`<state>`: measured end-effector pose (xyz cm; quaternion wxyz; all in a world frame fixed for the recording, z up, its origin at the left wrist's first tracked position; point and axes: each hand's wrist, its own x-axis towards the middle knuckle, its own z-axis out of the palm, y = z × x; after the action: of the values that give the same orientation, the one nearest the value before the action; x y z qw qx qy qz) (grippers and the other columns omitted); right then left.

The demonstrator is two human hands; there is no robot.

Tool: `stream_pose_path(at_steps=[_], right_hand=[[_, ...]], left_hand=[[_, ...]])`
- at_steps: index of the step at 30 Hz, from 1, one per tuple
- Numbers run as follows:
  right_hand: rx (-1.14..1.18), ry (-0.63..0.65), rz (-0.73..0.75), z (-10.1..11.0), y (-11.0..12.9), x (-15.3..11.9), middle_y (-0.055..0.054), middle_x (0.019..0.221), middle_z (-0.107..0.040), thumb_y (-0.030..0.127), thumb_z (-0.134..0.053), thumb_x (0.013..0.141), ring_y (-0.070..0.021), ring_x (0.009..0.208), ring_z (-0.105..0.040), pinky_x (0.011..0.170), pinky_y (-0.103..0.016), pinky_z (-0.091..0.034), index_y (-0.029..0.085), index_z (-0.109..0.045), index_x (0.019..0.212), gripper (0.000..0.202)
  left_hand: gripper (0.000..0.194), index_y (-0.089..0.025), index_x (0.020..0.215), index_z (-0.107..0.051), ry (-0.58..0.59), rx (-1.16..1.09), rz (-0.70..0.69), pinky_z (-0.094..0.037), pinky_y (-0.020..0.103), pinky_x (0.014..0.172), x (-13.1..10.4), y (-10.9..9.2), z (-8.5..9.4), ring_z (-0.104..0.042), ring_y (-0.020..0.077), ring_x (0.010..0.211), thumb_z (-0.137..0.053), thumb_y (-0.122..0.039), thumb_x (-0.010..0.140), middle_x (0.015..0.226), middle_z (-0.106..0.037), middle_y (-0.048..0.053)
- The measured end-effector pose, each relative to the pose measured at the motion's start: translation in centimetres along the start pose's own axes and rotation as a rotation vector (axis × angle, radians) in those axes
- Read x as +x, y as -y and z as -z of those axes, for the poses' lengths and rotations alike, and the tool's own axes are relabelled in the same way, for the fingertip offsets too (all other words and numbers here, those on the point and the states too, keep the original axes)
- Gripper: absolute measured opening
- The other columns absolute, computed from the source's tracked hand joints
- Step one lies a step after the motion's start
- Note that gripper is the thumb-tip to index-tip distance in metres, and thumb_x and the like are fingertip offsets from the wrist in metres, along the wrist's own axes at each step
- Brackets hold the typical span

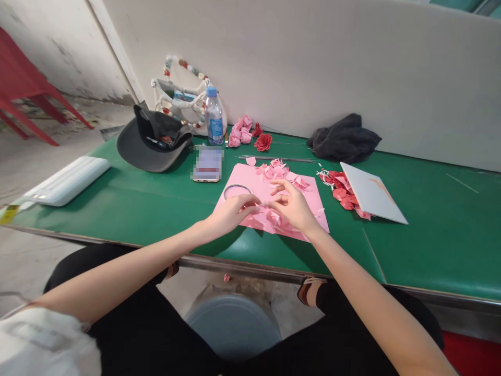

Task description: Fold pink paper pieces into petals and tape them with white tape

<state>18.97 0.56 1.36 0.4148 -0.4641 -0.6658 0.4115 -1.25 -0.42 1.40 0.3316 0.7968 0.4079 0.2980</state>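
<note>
Over a pink paper sheet (254, 180) on the green table, both hands meet nearly fingertip to fingertip. My left hand (231, 211) has its thumb and fingers pinched on a small pale pink paper piece (264, 204). From the right, my right hand (291, 204) pinches the same piece between thumb and forefinger, its other fingers curled. Folded pink paper pieces (276, 169) lie beyond the hands, and more pink pieces (276, 219) lie just below them. A dark ring (237, 186) rests on the sheet behind my left hand.
Behind are a phone (208, 164), a water bottle (214, 117), a cap (151, 138), pink paper flowers (240, 131), a red paper flower (263, 142) and a black cloth (344, 140). Rightward, a white board (373, 193) leans on red paper pieces (344, 198). A white device (68, 180) lies left.
</note>
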Motion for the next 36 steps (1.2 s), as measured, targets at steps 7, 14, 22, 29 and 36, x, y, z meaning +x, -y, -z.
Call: stream_pose_path(at_steps=[7, 14, 22, 29, 36], right_hand=[[-0.122, -0.008, 0.052, 0.7, -1.4, 0.5, -0.004, 0.095, -0.063, 0.025, -0.070, 0.074, -0.0166, 0.083, -0.065, 0.084, -0.038, -0.054, 0.020, -0.058, 0.112, 0.040], [0.045, 0.154, 0.090, -0.7, -0.4, -0.2, -0.003, 0.087, -0.067, 0.021, -0.068, 0.077, -0.0180, 0.088, -0.068, 0.089, -0.039, -0.052, 0.021, -0.053, 0.120, 0.046], [-0.010, 0.102, -0.015, 1.4, -1.0, 0.7, -0.001, 0.085, -0.064, 0.017, -0.069, 0.072, -0.0172, 0.076, -0.069, 0.077, -0.037, -0.056, 0.021, -0.052, 0.120, 0.051], [-0.188, 0.042, -0.002, 2.3, -1.9, 1.1, -0.006, 0.093, -0.067, 0.017, -0.068, 0.073, -0.0212, 0.091, -0.067, 0.086, -0.043, -0.054, 0.020, -0.057, 0.115, 0.044], [-0.276, -0.125, 0.322, 0.6, 0.4, -0.2, -0.006, 0.117, -0.065, 0.017, -0.056, 0.085, -0.0204, 0.103, -0.064, 0.096, -0.042, -0.050, 0.025, -0.054, 0.121, 0.037]], left_hand=[[0.009, -0.015, 0.086, -0.063, -0.003, 0.085, 0.035, -0.049, 0.029, 0.071, 0.6, 0.9, 0.9, -0.061, 0.0171, 0.077, -0.059, -0.021, 0.081, 0.086, -0.065, 0.006], [0.019, -0.015, 0.087, -0.064, -0.004, -0.037, -0.049, -0.050, 0.029, 0.071, 0.7, 0.4, 0.3, -0.062, 0.0176, 0.077, -0.061, -0.033, 0.083, 0.084, -0.065, 0.007], [0.039, -0.014, 0.118, -0.054, -0.001, 0.342, -0.033, -0.046, 0.039, 0.087, 0.1, 1.3, 0.5, -0.059, 0.0262, 0.099, -0.062, -0.023, 0.081, 0.107, -0.063, 0.013], [0.015, -0.013, 0.086, -0.062, 0.035, 0.633, 0.037, -0.045, 0.037, 0.077, 0.3, 1.8, 1.0, -0.059, 0.0273, 0.088, -0.048, -0.018, 0.088, 0.087, -0.062, 0.013], [0.020, -0.017, 0.096, -0.061, -0.097, 0.113, -0.034, -0.049, 0.033, 0.078, 0.4, 0.4, 0.7, -0.060, 0.0190, 0.083, -0.046, -0.029, 0.091, 0.094, -0.061, 0.008]])
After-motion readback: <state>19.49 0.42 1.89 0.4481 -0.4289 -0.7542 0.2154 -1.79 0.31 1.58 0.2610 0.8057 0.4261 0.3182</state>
